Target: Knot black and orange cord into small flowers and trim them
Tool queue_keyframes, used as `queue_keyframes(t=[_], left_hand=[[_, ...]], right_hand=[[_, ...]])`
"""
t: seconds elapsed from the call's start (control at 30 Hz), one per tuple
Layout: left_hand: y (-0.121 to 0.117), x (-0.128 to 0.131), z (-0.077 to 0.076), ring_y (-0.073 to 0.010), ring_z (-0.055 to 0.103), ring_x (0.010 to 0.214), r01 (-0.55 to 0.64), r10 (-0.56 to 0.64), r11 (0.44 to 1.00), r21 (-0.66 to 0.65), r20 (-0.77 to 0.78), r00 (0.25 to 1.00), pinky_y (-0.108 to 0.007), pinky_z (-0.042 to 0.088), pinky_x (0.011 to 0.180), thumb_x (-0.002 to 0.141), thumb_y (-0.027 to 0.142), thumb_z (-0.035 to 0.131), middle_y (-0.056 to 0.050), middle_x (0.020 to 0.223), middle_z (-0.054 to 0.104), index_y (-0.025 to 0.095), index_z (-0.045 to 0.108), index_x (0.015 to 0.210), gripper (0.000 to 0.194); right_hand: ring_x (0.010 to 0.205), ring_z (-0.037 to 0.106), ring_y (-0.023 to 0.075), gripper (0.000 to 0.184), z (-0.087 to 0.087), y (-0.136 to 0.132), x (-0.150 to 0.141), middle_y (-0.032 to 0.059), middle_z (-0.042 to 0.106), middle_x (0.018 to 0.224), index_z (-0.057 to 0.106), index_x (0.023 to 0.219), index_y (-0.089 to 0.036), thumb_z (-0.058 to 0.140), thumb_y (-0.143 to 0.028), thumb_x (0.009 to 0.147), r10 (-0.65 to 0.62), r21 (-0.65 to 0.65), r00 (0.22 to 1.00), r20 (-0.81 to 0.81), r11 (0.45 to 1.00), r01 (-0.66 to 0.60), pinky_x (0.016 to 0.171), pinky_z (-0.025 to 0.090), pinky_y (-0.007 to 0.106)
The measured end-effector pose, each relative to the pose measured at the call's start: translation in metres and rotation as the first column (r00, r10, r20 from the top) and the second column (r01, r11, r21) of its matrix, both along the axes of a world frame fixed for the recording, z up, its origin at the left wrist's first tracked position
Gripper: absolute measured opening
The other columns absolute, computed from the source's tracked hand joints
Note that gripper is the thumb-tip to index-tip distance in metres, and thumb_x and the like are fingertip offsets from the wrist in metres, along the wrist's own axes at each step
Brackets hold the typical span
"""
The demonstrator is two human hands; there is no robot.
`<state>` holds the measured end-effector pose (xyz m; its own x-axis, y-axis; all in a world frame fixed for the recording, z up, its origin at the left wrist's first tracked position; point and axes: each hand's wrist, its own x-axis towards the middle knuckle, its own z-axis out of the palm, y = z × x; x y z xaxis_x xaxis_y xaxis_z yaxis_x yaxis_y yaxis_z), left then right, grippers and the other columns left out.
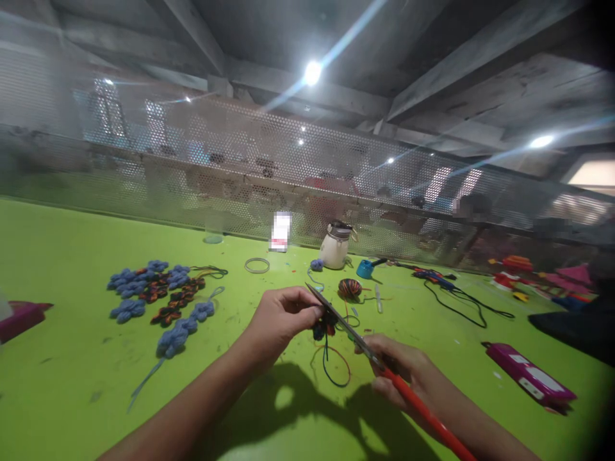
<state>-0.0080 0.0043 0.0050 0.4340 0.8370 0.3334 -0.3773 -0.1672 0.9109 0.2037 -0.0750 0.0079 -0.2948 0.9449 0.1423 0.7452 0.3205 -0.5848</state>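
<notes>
Pinching a small, dark, multicoloured crocheted yarn piece (321, 331) in the left hand (287, 314), with thumb and forefinger drawn together at the tips and no gap to be seen. Gripping long scissors with slim metal blades and bright red handles (417, 402) in the right hand (408, 368), with fingers bent round the handles. Cannot tell the spread of the blades, seen nearly edge-on.

Hanging just under the left fingertips and touching them: the crocheted yarn piece, near the middle of the view, over the bright green tabletop (72, 365). Nearer to the left hand than to the right, and too bunched and shaded for any sure reading of its long axis. Running slantwise from the right hand up to the left: the blades, crossing close by the piece's upper right side, with the point just past the left thumb. Cannot tell whether touching the yarn or only in front of it.

Trailing below the piece: a thin dark-and-red yarn loop (342, 386). Just beyond the blades, an oval ball of dark, orange-streaked yarn (350, 289). Well to the left, chunky blue crocheted flowers (127, 310) beside dark orange-flecked ones (168, 315)
</notes>
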Motion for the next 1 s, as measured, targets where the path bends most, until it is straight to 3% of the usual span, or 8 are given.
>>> queue_keyframes(t=[0.2,0.43,0.67,0.83,1.0], left_hand=[[0.000,0.001,0.000,-0.0135,0.062,0.057,0.018,-0.018,1.000,-0.022,0.031,0.999,-0.026,0.049,0.056,0.069,0.014,0.064,-0.003,0.061,0.066,0.014,0.061,0.065,0.004],[0.001,0.001,-0.002,-0.0135,0.062,0.058,0.023,-0.022,1.000,-0.019,0.035,0.999,-0.026,0.048,0.057,0.070,0.014,0.063,-0.002,0.063,0.065,0.014,0.061,0.066,0.004],[0.001,0.001,-0.002,-0.0132,0.061,0.058,0.023,-0.023,1.000,-0.015,0.023,0.999,-0.026,0.048,0.057,0.070,0.015,0.064,-0.004,0.064,0.066,0.012,0.060,0.067,0.005],[0.003,0.000,-0.002,-0.0136,0.061,0.059,0.031,-0.031,1.000,-0.006,0.021,0.999,-0.026,0.046,0.056,0.070,0.017,0.065,-0.004,0.065,0.064,0.011,0.059,0.067,0.009],[0.005,-0.003,-0.003,-0.0150,0.062,0.062,-0.004,0.004,1.000,-0.011,-0.017,1.000,-0.026,0.044,0.058,0.071,0.020,0.065,-0.007,0.067,0.066,0.010,0.061,0.071,0.010]], right_hand=[[0.059,0.037,0.0113,0.023,-0.001,-0.001,-0.002,-0.0023,0.039,0.067,0.054,0.085,-0.018,0.051,-0.040,0.080,0.012,-0.062,0.998,-0.061,0.998,-0.016,0.054,0.036,0.022],[0.058,0.035,0.0114,0.025,0.000,-0.002,-0.005,-0.0028,0.036,0.066,0.053,0.086,-0.018,0.049,-0.042,0.081,0.022,-0.093,0.994,-0.107,0.995,-0.032,0.052,0.035,0.022],[0.059,0.036,0.0116,0.021,-0.005,-0.001,-0.002,-0.0021,0.038,0.067,0.055,0.092,-0.018,0.050,-0.034,0.081,0.022,-0.040,0.995,-0.097,0.999,-0.026,0.053,0.034,0.022],[0.060,0.039,0.0129,0.025,-0.008,0.000,-0.001,0.0000,0.046,0.069,0.057,0.093,-0.018,0.050,-0.038,0.080,0.012,-0.005,0.997,-0.080,1.000,-0.012,0.053,0.035,0.023],[0.057,0.043,0.0147,0.037,-0.011,0.003,0.006,0.0013,0.051,0.066,0.058,0.097,-0.017,0.050,-0.048,0.077,-0.140,0.032,0.989,-0.037,0.989,0.141,0.051,0.036,0.025]])
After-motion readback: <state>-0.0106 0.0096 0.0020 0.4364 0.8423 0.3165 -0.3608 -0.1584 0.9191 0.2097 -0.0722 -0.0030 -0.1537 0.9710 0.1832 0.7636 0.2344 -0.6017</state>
